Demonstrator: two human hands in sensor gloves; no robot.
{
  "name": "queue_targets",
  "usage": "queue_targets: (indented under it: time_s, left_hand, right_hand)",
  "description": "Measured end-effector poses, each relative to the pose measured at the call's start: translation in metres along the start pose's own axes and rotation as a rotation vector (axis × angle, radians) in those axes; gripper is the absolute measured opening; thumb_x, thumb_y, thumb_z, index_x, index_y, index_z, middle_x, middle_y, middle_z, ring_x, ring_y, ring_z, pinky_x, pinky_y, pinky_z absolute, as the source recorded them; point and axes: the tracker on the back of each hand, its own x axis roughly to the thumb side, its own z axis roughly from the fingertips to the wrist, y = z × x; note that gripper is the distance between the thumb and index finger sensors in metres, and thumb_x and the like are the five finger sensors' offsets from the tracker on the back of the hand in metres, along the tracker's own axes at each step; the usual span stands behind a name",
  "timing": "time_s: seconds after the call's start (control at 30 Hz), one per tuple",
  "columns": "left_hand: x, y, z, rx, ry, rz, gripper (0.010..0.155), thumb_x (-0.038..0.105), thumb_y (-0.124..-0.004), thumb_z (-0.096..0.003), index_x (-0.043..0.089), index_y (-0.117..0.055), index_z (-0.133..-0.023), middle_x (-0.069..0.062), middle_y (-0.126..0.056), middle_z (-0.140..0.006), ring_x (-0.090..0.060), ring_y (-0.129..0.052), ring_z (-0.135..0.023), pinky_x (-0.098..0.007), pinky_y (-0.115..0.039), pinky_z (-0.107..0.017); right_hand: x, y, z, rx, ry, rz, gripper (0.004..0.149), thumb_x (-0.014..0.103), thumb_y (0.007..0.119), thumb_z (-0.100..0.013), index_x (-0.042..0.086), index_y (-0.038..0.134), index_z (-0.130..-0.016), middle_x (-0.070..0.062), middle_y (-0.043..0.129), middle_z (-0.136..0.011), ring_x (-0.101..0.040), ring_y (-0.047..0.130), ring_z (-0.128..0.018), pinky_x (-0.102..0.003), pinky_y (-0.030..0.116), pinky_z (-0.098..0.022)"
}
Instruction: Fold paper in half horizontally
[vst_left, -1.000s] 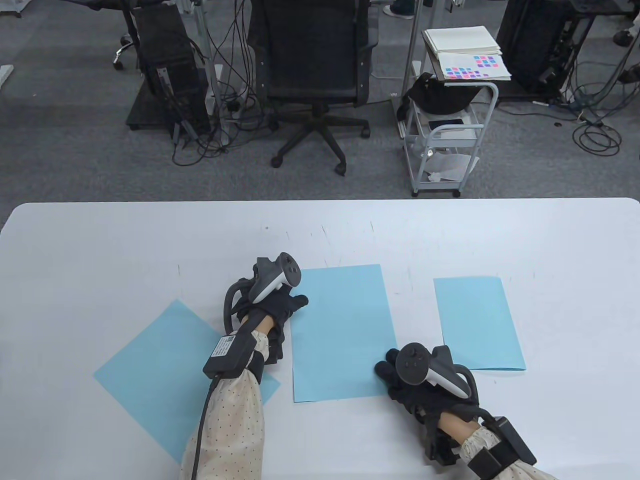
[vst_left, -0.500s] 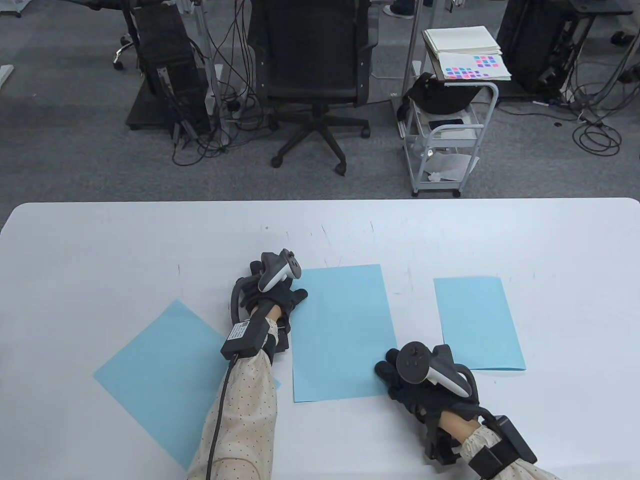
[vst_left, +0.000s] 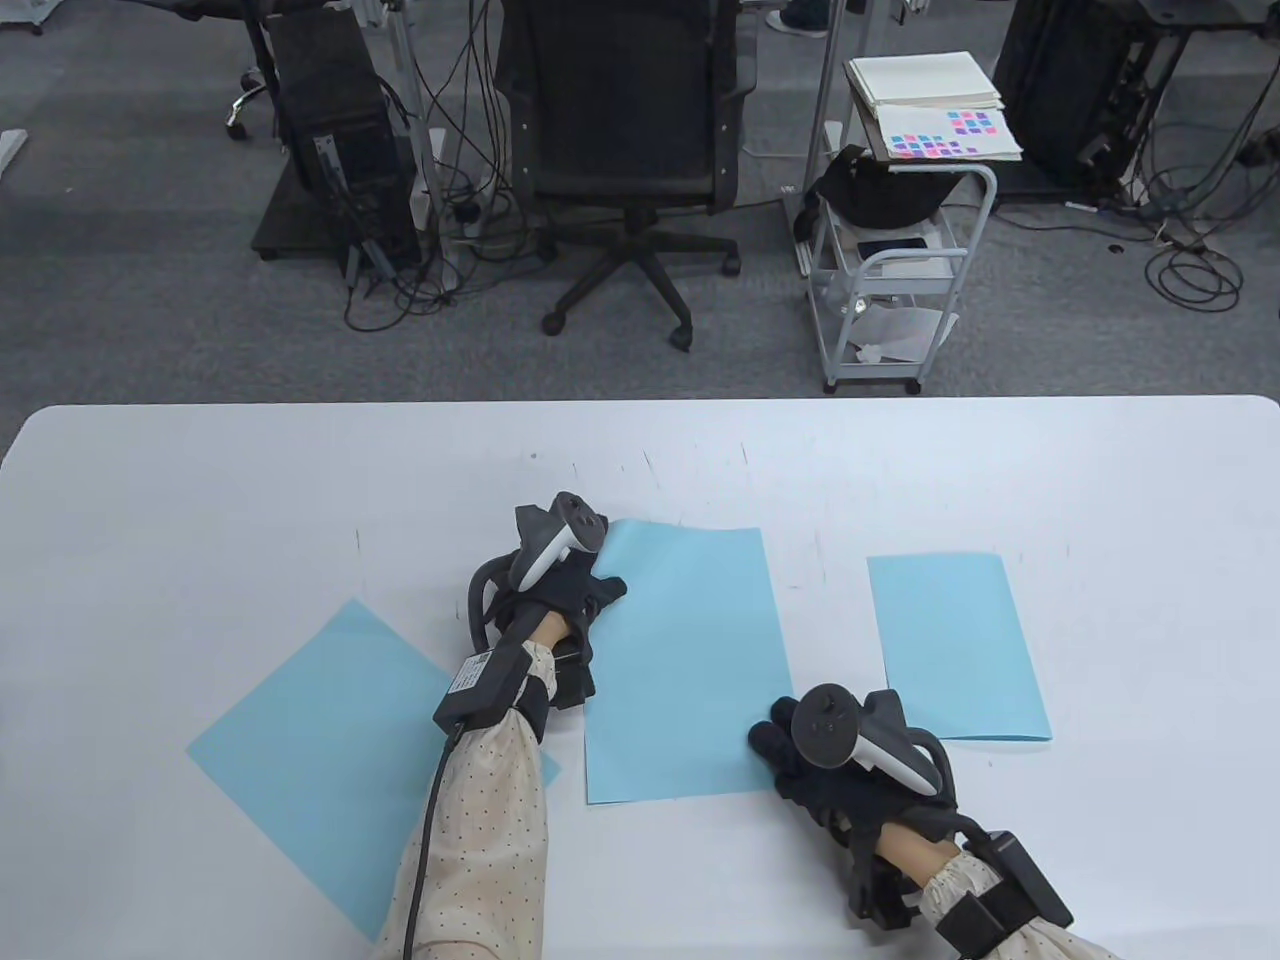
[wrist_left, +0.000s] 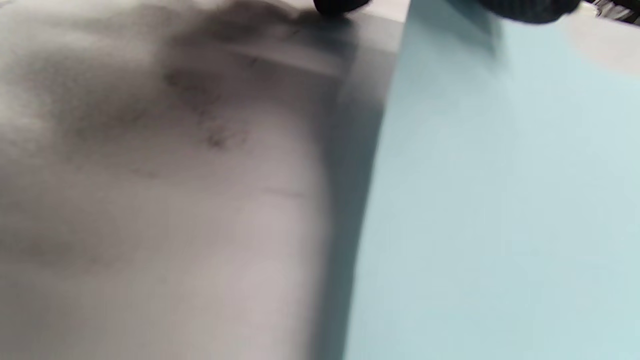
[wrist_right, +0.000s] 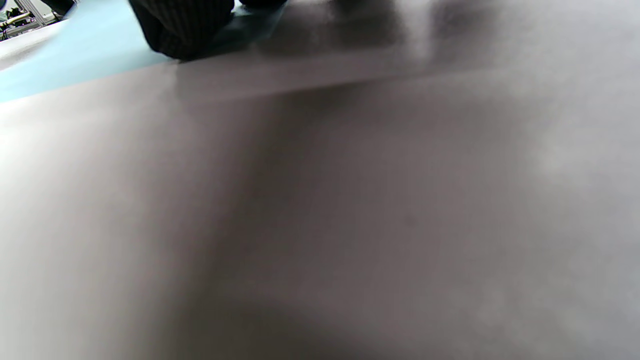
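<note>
The flat light-blue paper sheet (vst_left: 690, 660) lies mid-table, unfolded; the fold has barely begun. The left hand (vst_left: 560, 590) pinches its lifted 11 o'clock corner, while the right hand (vst_left: 815, 745) presses flat on the 4 o'clock corner. A folded blue sheet (vst_left: 955, 645) lies apart at 3 o'clock, a slanted blue sheet (vst_left: 320, 730) near at 8 o'clock. The white table (vst_left: 200, 500) toward 12 o'clock offers room.
</note>
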Motion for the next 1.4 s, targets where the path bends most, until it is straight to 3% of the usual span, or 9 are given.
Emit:
queue_targets:
  time_s: [0.07, 0.17, 0.27, 0.37, 0.47, 0.6, 0.93, 1.4]
  left_hand:
    - [0.003, 0.006, 0.004, 0.008, -0.016, 0.037, 0.1, 0.061, -0.072, -0.04, 0.038, 0.005, -0.1, 0.023, -0.058, -0.113, -0.013, -0.047, -0.117, -0.055, -0.037, -0.089]
    - [0.006, 0.014, 0.014, 0.061, -0.047, 0.1, 0.098, 0.051, -0.077, -0.0438, 0.032, 0.0, -0.102, 0.026, -0.072, -0.103, -0.009, -0.066, -0.11, -0.051, -0.047, -0.088]
    - [0.01, 0.018, 0.026, 0.113, -0.103, 0.117, 0.088, 0.044, -0.079, -0.0453, 0.033, -0.014, -0.104, 0.029, -0.086, -0.09, -0.005, -0.08, -0.101, -0.046, -0.056, -0.086]
    - [0.01, 0.021, 0.042, 0.18, -0.166, 0.099, 0.073, 0.042, -0.081, -0.0439, 0.043, -0.039, -0.104, 0.029, -0.095, -0.084, -0.004, -0.087, -0.096, -0.045, -0.06, -0.084]
    - [0.008, 0.023, 0.06, 0.238, -0.208, 0.099, 0.053, 0.042, -0.08, -0.0439, 0.052, -0.066, -0.094, 0.028, -0.098, -0.085, -0.005, -0.088, -0.096, -0.045, -0.062, -0.083]
    - [0.001, 0.02, 0.084, 0.258, -0.253, 0.095, 0.047, 0.044, -0.078, -0.0445, 0.054, -0.072, -0.09, 0.027, -0.098, -0.086, -0.006, -0.089, -0.095, -0.045, -0.062, -0.083]
    - [-0.023, -0.01, 0.135, 0.272, -0.326, 0.04, 0.044, 0.051, -0.076, -0.0421, 0.057, -0.078, -0.086, 0.022, -0.089, -0.099, -0.013, -0.077, -0.105, -0.05, -0.056, -0.085]
    - [-0.046, -0.065, 0.151, 0.24, -0.293, -0.163, 0.046, 0.051, -0.075, -0.0418, 0.061, -0.075, -0.086, 0.027, -0.076, -0.107, -0.014, -0.063, -0.112, -0.052, -0.05, -0.086]
  right_hand:
    - [0.0, 0.0, 0.0, 0.001, 0.0, -0.002, 0.056, 0.038, 0.068, -0.05, 0.047, 0.046, -0.1, 0.021, 0.029, -0.115, -0.027, 0.014, -0.109, -0.064, 0.014, -0.075]
    - [0.0, 0.0, 0.0, 0.002, 0.001, 0.0, 0.056, 0.038, 0.068, -0.05, 0.047, 0.046, -0.1, 0.02, 0.029, -0.115, -0.027, 0.014, -0.109, -0.063, 0.014, -0.075]
    - [0.0, 0.0, 0.0, 0.002, 0.001, 0.002, 0.056, 0.038, 0.068, -0.05, 0.047, 0.046, -0.1, 0.021, 0.028, -0.115, -0.027, 0.014, -0.109, -0.064, 0.015, -0.075]
    - [0.0, 0.0, 0.0, 0.004, 0.001, -0.001, 0.056, 0.039, 0.068, -0.05, 0.048, 0.045, -0.1, 0.021, 0.028, -0.115, -0.026, 0.013, -0.109, -0.063, 0.014, -0.075]
    - [0.0, 0.0, 0.0, 0.006, 0.004, -0.003, 0.056, 0.039, 0.067, -0.05, 0.048, 0.045, -0.1, 0.021, 0.027, -0.115, -0.026, 0.013, -0.109, -0.063, 0.015, -0.075]
    - [0.0, 0.0, 0.0, 0.009, 0.007, -0.005, 0.056, 0.039, 0.067, -0.05, 0.048, 0.045, -0.1, 0.021, 0.027, -0.115, -0.026, 0.013, -0.109, -0.063, 0.014, -0.075]
    - [-0.001, 0.001, 0.0, 0.01, 0.009, -0.012, 0.056, 0.039, 0.067, -0.05, 0.049, 0.045, -0.1, 0.022, 0.027, -0.115, -0.025, 0.012, -0.109, -0.063, 0.014, -0.075]
    - [-0.003, 0.001, 0.0, 0.014, 0.007, -0.029, 0.056, 0.039, 0.067, -0.05, 0.049, 0.045, -0.1, 0.023, 0.026, -0.115, -0.024, 0.011, -0.108, -0.063, 0.014, -0.075]
